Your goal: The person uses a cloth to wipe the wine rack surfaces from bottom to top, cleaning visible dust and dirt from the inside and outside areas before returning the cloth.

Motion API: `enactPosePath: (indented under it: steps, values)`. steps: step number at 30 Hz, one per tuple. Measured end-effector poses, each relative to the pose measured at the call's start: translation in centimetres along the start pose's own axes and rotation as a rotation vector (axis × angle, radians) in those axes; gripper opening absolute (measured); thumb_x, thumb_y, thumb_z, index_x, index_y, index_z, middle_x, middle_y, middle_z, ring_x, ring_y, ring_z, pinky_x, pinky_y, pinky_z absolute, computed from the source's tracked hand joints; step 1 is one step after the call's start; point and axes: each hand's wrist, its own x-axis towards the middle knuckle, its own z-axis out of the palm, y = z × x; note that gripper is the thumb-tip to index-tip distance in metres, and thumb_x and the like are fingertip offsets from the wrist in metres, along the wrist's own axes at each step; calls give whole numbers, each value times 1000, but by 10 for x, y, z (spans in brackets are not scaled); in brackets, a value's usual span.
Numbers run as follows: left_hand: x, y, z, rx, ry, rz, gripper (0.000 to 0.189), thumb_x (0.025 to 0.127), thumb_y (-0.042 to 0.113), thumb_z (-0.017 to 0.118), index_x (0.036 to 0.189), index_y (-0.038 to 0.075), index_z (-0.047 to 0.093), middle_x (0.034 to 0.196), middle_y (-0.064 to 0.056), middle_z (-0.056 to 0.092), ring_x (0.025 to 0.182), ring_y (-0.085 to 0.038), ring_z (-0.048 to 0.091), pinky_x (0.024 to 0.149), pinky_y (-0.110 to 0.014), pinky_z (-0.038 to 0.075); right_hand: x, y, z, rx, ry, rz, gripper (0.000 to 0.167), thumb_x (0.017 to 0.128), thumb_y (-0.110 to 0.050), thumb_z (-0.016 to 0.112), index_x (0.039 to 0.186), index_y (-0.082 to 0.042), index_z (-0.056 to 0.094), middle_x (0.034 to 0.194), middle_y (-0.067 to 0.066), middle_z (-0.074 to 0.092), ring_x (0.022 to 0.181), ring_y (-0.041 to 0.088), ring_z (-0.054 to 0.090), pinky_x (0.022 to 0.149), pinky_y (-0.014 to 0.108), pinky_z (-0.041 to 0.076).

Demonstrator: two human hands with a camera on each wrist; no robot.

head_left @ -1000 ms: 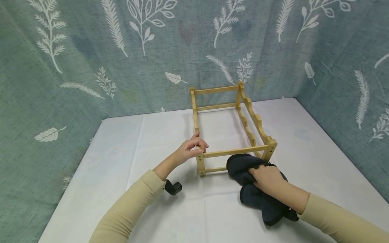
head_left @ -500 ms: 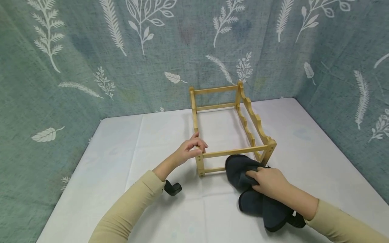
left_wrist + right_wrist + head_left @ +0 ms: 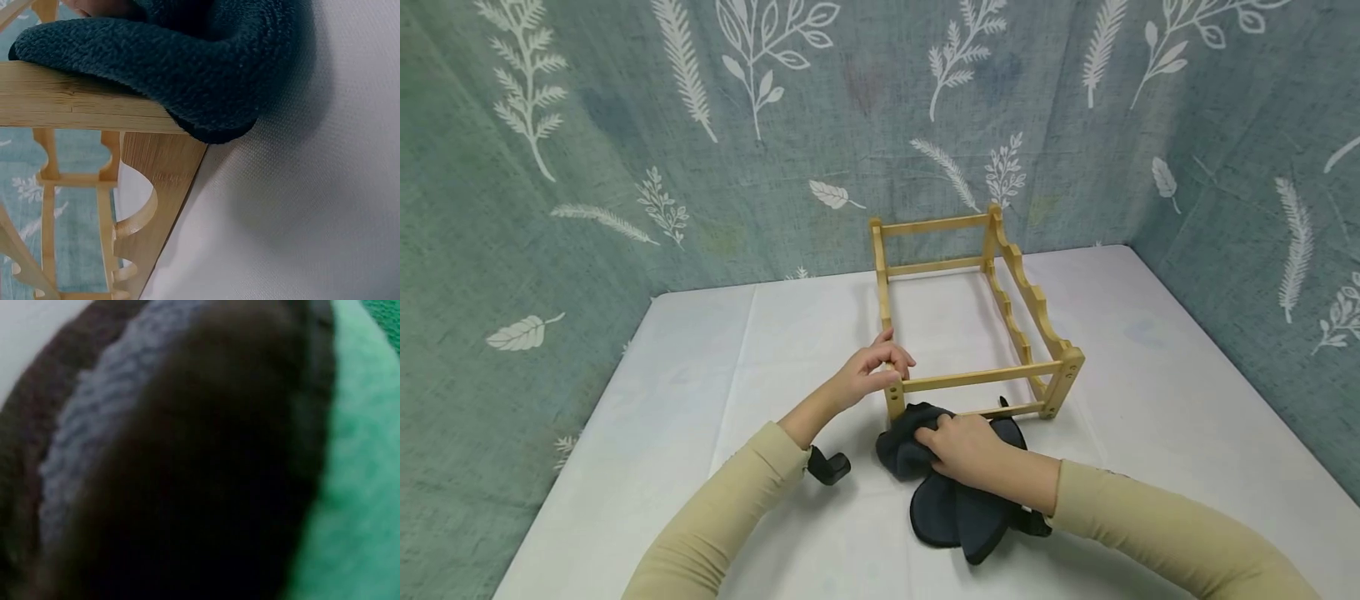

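Note:
A light wooden rack [image 3: 981, 377] with scalloped side rails stands on the white-covered table. My left hand [image 3: 871, 371] holds its near left corner, fingers bent over the top rail. Bunched in my right hand [image 3: 973, 450] is a dark navy fleecy cloth [image 3: 940, 512] with rounded, dark-edged flaps. The right hand pinches it at the lower front bar, near the left post, while the flaps hang toward the table. In the left wrist view, the fuzzy cloth [image 3: 200, 75] lies over a wooden bar [image 3: 81, 103]. The right wrist view is blurred, mostly filled by dark fabric.
Patterned green-blue fabric [image 3: 760, 208] walls off the back and sides. A small black device [image 3: 830, 468] sits at my left wrist, above the tabletop [image 3: 700, 358]. The table's back edge runs behind the rack.
My right hand has moved left with the cloth, from the rack's near right corner toward its left post. The left hand stays on its corner, and the rack has not visibly shifted.

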Motion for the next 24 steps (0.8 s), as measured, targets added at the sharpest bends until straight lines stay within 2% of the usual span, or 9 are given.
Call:
enactPosePath:
  steps: [5, 9, 14, 17, 20, 24]
  values:
    - [3, -1, 0, -10, -16, 4, 42, 93, 42, 48, 80, 2, 53, 83, -17, 56, 100, -18, 54, 113, -42, -2, -11, 11, 2, 0, -38, 87, 29, 72, -35, 75, 89, -16, 61, 70, 6, 59, 56, 19, 56, 43, 32, 44]
    - [4, 0, 0, -4, -27, 4, 43, 92, 43, 48, 80, 2, 53, 83, -16, 56, 100, -18, 54, 113, -42, -2, -31, 29, 2, 46, -78, 186, 28, 72, -30, 76, 91, -15, 62, 71, 8, 59, 58, 20, 57, 41, 33, 43]
    - [2, 0, 0, 6, -19, -8, 47, 92, 47, 47, 79, 3, 52, 82, -14, 55, 99, -20, 54, 113, -42, -2, -56, 53, 1, 65, -97, 259, 27, 72, -26, 77, 91, -14, 62, 68, 9, 58, 55, 20, 54, 38, 32, 41]
    - [1, 1, -1, 2, -14, -12, 48, 91, 48, 47, 79, 2, 52, 82, -14, 55, 99, -16, 54, 113, -41, -2, -67, 67, -2, 90, -153, 305, 26, 73, -25, 76, 93, -15, 62, 70, 9, 59, 57, 20, 56, 41, 33, 42]
    - [2, 1, -1, -2, -13, -13, 48, 91, 48, 47, 79, 2, 52, 82, -15, 55, 99, -11, 53, 113, -40, -2, -76, 76, -3, 110, -206, 336, 28, 73, -24, 76, 97, -16, 63, 73, 9, 60, 62, 21, 58, 44, 35, 44]
    - [2, 0, 0, -6, -10, -15, 48, 91, 47, 47, 78, 1, 52, 82, -15, 55, 99, -10, 53, 113, -40, -2, -84, 86, -3, 130, -224, 311, 28, 73, -22, 76, 98, -17, 63, 71, 6, 60, 60, 20, 58, 45, 35, 44]
